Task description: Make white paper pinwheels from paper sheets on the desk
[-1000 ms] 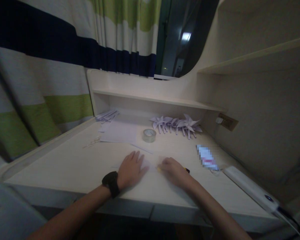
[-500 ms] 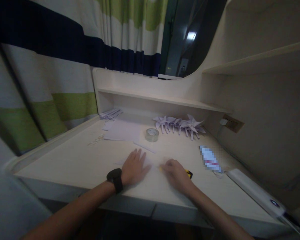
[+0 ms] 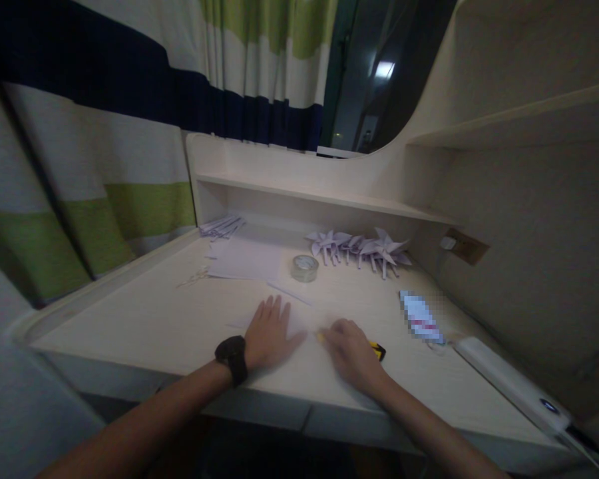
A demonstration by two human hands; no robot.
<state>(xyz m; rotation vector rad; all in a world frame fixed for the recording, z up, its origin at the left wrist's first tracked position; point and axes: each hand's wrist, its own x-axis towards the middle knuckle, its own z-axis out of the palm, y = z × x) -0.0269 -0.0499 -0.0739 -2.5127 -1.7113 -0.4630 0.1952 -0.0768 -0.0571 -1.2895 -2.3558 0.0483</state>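
Note:
My left hand (image 3: 272, 332), a black watch on its wrist, lies flat with fingers spread on a pale sheet of paper (image 3: 304, 322) near the front of the desk (image 3: 144, 319). My right hand (image 3: 352, 352) is closed around a yellow and black tool (image 3: 377, 348), perhaps a cutter, whose tip touches the same sheet beside my left thumb. Both hands sit close together, a little right of the desk's middle.
Behind the hands stand a roll of clear tape (image 3: 305, 267), a stack of paper sheets (image 3: 247, 258), several folded paper pinwheels (image 3: 367, 247) under the low shelf, and thin strips (image 3: 220, 226) at the back left. A white power strip (image 3: 509, 382) lies at the right edge.
The view has shifted slightly, so everything sits a little further right in the picture. Both hands stay in the same place on the sheet.

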